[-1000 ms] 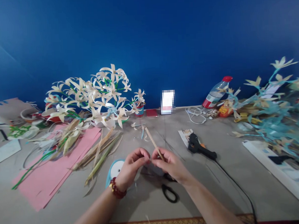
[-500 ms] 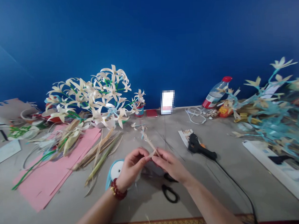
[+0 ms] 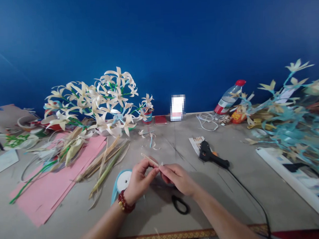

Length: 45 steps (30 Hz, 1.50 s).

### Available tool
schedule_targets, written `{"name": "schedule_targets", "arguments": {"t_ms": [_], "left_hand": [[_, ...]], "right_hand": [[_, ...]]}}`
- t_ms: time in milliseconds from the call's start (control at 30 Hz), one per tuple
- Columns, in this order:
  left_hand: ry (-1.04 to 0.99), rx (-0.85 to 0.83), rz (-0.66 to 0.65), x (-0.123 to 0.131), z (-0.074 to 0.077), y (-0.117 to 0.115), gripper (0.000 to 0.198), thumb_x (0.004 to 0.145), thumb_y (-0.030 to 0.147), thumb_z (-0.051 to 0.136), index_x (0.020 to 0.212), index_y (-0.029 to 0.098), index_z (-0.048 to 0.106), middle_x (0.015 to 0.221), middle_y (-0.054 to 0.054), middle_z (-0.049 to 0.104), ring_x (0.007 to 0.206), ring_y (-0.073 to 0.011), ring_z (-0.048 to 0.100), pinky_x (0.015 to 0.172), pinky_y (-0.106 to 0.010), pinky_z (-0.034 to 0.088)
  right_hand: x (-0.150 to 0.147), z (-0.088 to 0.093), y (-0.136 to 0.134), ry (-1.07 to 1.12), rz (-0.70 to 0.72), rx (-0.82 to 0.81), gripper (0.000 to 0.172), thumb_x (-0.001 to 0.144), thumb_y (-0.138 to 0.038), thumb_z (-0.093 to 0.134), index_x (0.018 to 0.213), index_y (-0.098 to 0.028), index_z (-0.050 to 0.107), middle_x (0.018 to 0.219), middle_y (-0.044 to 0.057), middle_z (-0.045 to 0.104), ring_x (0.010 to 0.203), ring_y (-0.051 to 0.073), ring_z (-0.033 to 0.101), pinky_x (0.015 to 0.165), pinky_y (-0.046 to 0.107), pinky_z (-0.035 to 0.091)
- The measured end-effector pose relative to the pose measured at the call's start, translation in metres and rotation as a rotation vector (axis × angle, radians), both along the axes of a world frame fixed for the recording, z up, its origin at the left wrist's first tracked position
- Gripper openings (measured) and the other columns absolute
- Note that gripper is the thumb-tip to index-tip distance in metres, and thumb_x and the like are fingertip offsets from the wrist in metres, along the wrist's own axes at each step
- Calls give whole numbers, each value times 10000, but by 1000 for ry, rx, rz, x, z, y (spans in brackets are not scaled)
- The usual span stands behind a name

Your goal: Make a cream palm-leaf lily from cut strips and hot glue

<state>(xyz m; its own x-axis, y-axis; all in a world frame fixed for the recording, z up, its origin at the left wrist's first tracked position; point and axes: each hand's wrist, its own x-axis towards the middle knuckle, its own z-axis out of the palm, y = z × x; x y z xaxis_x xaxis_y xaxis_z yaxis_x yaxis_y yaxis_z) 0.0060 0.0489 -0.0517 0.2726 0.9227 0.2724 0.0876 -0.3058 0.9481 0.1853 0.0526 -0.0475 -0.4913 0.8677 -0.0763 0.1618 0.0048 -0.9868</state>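
My left hand [image 3: 141,177] and my right hand [image 3: 178,178] meet over the middle of the table. Both pinch a narrow pale strip of dried husk [image 3: 149,158], whose free end points up and to the left; my fingers cover the rest of it. Under my right hand lies a pair of black-handled scissors [image 3: 181,205], mostly hidden, with one loop showing. Beside my left wrist, which wears a dark red bead bracelet [image 3: 125,202], is a roll of light blue ribbon [image 3: 123,180] on a white core. Small pale flower pieces [image 3: 150,137] lie beyond my hands.
Left are husk strips [image 3: 108,167], pink paper sheets [image 3: 56,189] and a cluster of husk flowers [image 3: 95,101]. Right are a black glue gun [image 3: 212,155] with its cord, a leaning bottle [image 3: 228,99], blue-stemmed flowers [image 3: 298,124] and a white tray [image 3: 286,175]. A blurred-out bright rectangle [image 3: 177,108] stands behind.
The husk strip has swung from pointing up just above the joined fingertips to lying lower and slanting left over my left fingers. My right hand has turned and its fingers have curled more.
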Motion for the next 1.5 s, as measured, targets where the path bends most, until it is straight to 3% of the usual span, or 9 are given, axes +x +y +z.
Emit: {"name": "schedule_targets", "arguments": {"t_ms": [167, 333, 433, 567, 767, 1167, 1300, 1400, 1500], "left_hand": [[51, 78, -5, -1, 6, -1, 170, 906, 301, 587, 798, 174, 620, 804, -53, 651, 776, -178, 598, 754, -292, 460], [15, 71, 32, -3, 1, 2, 144, 897, 279, 604, 798, 176, 607, 795, -39, 627, 764, -166, 575, 747, -282, 445], [-103, 0, 74, -3, -3, 4, 136, 896, 269, 609, 802, 172, 596, 796, -31, 588, 768, -155, 538, 729, -267, 431], [-200, -50, 37, 0, -1, 1, 126, 888, 258, 627, 804, 168, 601, 794, -23, 573, 763, -143, 526, 718, -255, 420], [-147, -67, 33, -1, -3, 1, 103, 886, 258, 633, 823, 178, 616, 804, -24, 612, 771, -151, 558, 739, -269, 439], [-179, -85, -21, -1, 0, 1, 110, 878, 252, 642, 805, 171, 624, 787, -18, 598, 760, -139, 541, 727, -255, 416], [-388, -223, 32, -2, -4, 4, 117, 865, 263, 659, 803, 170, 625, 757, -1, 567, 732, -119, 514, 699, -229, 401], [-479, -288, 16, 0, -5, 4, 124, 838, 260, 693, 788, 160, 636, 739, -1, 577, 712, -110, 516, 697, -221, 401], [-531, -377, -19, 1, -3, 3, 133, 817, 255, 715, 783, 147, 646, 716, -5, 593, 681, -102, 518, 681, -213, 399]], "right_hand": [[-1, 3, -2, 248, 121, -393, 581, 875, -664, 475, 534, -197, 430, 417, -96, 284, 369, 56, 159, 370, 220, 112], [15, 11, -1, 499, 272, -550, 559, 873, -606, 541, 519, -195, 408, 403, -107, 280, 340, 39, 147, 333, 190, 84], [27, 14, 5, 640, 219, -476, 599, 855, -653, 532, 499, -195, 381, 420, -108, 266, 342, 33, 144, 334, 178, 105], [23, 15, 8, 364, -136, -314, 525, 858, -630, 549, 608, -169, 529, 490, -73, 385, 392, 47, 234, 361, 182, 122], [0, 14, -1, 76, 40, -138, 571, 852, -690, 498, 639, -167, 577, 499, -54, 411, 447, 75, 332, 405, 207, 216], [26, 10, 5, 320, 210, -267, 613, 893, -663, 395, 490, -204, 442, 399, -68, 339, 349, 75, 245, 366, 219, 180], [46, 17, 17, -184, -75, 115, 563, 958, -575, 353, 640, -183, 603, 529, -3, 529, 482, 126, 485, 455, 227, 298], [47, 16, 24, -794, -104, 377, 398, 962, -431, 458, 727, -203, 683, 679, 46, 679, 681, 198, 636, 564, 251, 380], [40, 16, 21, -1016, -130, 527, 260, 933, -356, 538, 790, -213, 701, 806, 79, 723, 801, 251, 674, 651, 294, 455]]}}
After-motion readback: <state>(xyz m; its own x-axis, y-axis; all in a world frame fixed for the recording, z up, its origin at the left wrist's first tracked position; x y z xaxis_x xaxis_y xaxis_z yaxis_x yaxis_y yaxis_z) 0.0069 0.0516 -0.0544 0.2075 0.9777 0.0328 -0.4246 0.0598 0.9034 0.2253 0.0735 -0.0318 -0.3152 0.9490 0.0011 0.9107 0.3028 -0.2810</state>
